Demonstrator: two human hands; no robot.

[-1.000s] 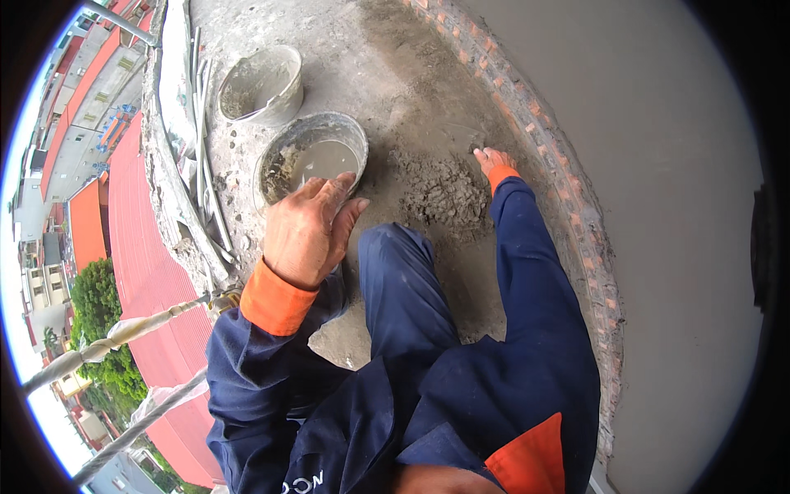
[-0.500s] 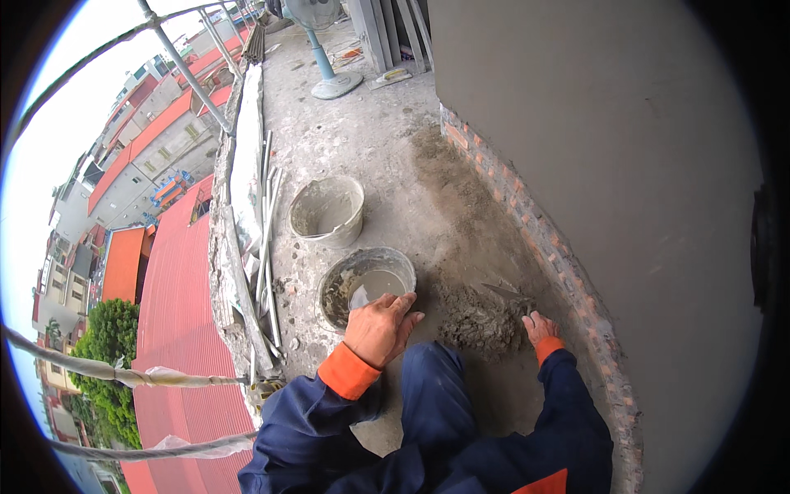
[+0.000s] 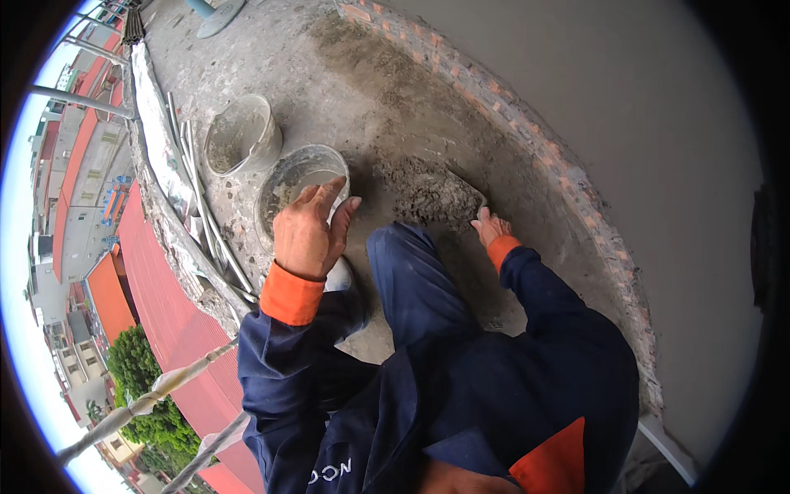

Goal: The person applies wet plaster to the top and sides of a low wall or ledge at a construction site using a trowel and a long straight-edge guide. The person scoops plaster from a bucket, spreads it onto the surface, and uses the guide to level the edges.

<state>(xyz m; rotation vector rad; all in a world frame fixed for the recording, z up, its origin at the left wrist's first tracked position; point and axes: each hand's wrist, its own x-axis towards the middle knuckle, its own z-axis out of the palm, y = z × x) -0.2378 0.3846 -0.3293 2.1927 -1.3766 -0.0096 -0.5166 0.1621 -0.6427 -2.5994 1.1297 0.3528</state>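
Note:
My left hand (image 3: 306, 235) is over the near rim of the closer mortar bucket (image 3: 265, 198), palm down. Its index finger and thumb are apart, the other fingers are partly hidden, and nothing shows in its grasp. Greyish liquid lies inside that bucket. To the right, my right hand (image 3: 491, 226) is closed round the handle of a trowel (image 3: 466, 181). The trowel's blade lies along the right edge of a heap of wet mortar (image 3: 424, 193) on the floor, partly sunk in or hidden by it.
Another mortar-smeared bucket (image 3: 267, 144) stands just beyond. A low brick strip (image 3: 527, 123) runs along the foot of the grey plastered wall (image 3: 642, 148) at right. Metal pipes (image 3: 202, 206) lie by the left ledge, beyond which are rooftops. A fan base (image 3: 220, 18) stands far off.
My view has tilted, so the buckets and mortar heap sit higher and farther left. The trowel blade has turned and now lies against the heap's right edge. My left hand stays over the bucket.

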